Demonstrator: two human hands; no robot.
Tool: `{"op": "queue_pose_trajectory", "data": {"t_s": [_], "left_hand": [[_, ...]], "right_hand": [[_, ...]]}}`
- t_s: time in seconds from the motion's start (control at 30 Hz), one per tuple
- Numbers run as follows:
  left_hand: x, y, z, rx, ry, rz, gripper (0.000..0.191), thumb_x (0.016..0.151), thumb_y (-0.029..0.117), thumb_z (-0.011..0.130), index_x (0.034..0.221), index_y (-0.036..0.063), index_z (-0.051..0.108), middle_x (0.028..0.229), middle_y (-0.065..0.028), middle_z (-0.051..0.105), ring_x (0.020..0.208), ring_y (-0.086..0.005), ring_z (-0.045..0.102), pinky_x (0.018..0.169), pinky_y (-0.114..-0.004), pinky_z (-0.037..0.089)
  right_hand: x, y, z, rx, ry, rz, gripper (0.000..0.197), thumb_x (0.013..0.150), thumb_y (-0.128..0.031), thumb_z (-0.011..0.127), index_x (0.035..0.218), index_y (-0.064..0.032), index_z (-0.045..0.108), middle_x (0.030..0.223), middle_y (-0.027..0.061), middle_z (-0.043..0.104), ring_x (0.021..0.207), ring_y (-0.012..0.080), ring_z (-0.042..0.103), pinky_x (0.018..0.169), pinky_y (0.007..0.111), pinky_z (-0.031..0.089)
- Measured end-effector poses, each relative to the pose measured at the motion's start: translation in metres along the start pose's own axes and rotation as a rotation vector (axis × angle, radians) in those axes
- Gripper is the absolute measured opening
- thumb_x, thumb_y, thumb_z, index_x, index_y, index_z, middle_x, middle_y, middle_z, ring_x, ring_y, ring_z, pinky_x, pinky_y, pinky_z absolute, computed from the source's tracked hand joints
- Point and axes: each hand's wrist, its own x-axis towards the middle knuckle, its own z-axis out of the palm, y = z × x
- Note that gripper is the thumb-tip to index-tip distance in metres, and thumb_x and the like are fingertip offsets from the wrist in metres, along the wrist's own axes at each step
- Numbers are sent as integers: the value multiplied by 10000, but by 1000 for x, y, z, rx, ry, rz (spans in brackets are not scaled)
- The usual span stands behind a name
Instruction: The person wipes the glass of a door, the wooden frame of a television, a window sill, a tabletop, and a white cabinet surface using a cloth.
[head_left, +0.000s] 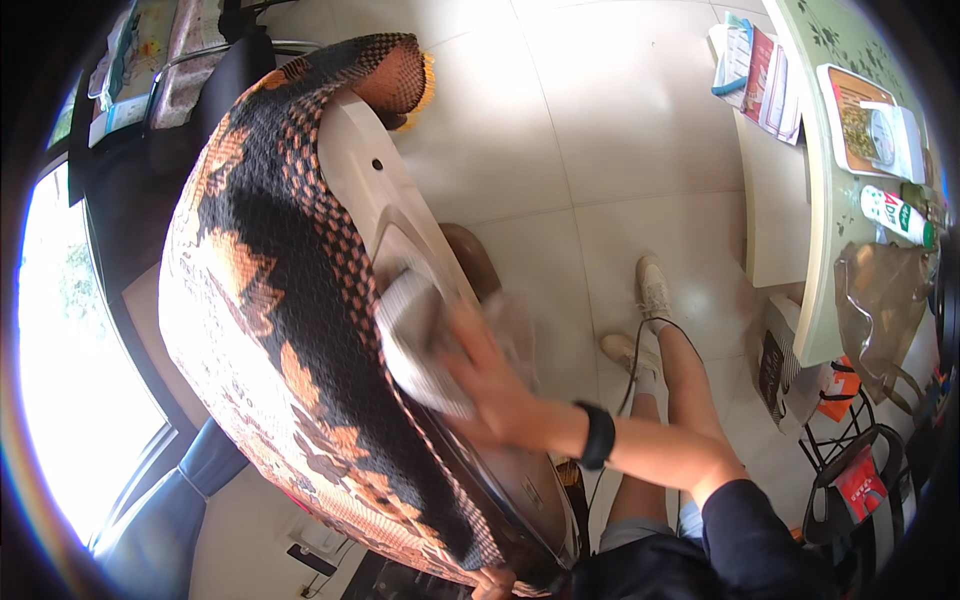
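Observation:
My right hand (491, 375), blurred by motion and with a black band on its wrist, presses a pale grey-white cloth (424, 341) against a glossy white curved side panel (409, 202). The panel belongs to a large piece of furniture, perhaps a massage chair. Over the furniture lies a black, orange and cream patterned woven cover (300, 300) with a yellow fringe; its near edge runs along the panel. At the bottom of the picture, my left hand (493, 581) grips the lower edge of the cover. Its fingers are partly cut off by the frame.
A brown rounded object (469, 259) stands beyond the panel. A dark cable (637, 352) crosses near my shoes. On the right, a green-topped table (814, 150) holds a tray, a bottle and a plastic bag, with bags below. A window (82, 330) and blue curtain (165, 517) are left.

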Motion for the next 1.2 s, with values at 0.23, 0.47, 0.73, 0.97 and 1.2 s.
{"op": "queue_pose_trajectory", "data": {"t_s": [0.23, 0.47, 0.73, 0.97, 1.2], "left_hand": [[-2, 19, 3, 32, -24, -3, 523, 907, 305, 297, 1261, -80, 283, 1312, -175, 309, 1209, -272, 270, 1008, -361, 194], [9, 28, 6, 85, 30, -23, 522, 905, 290, 305, 1270, -81, 267, 1325, -183, 291, 1228, -279, 245, 1016, -369, 180], [9, 26, 2, 52, 18, 83, 523, 902, 274, 315, 1281, -81, 249, 1341, -192, 271, 1251, -286, 216, 1024, -377, 163], [15, -2, -8, 67, 30, 315, 526, 900, 260, 323, 1290, -82, 233, 1354, -200, 253, 1270, -292, 191, 1031, -384, 149], [31, 26, -13, 230, 159, 824, 583, 863, 149, 412, 1343, -32, 136, 1393, -209, 171, 1290, -325, 151, 1046, -423, 104]], "right_hand": [[194, 63, -35, 3, 293, 14, 412, 841, -182, 443, 1158, 74, 376, 1273, 277, 291, 1175, 425, 301, 996, 400, 259], [9, 10, 20, 23, -1, -99, 396, 796, -156, 527, 1144, 9, 435, 1335, 259, 223, 1259, 443, 165, 1011, 554, 138], [142, 36, -17, 60, 219, 16, 478, 784, -211, 524, 1137, 84, 394, 1253, 295, 291, 1172, 451, 272, 988, 457, 255], [-19, 20, 1, -153, 104, -52, 458, 777, -186, 553, 1127, 74, 413, 1255, 328, 264, 1158, 496, 268, 981, 507, 230], [-216, -29, 30, -164, 2, 65, 378, 725, -212, 555, 1019, 19, 499, 1232, 264, 335, 1202, 458, 256, 973, 569, 217]]}}
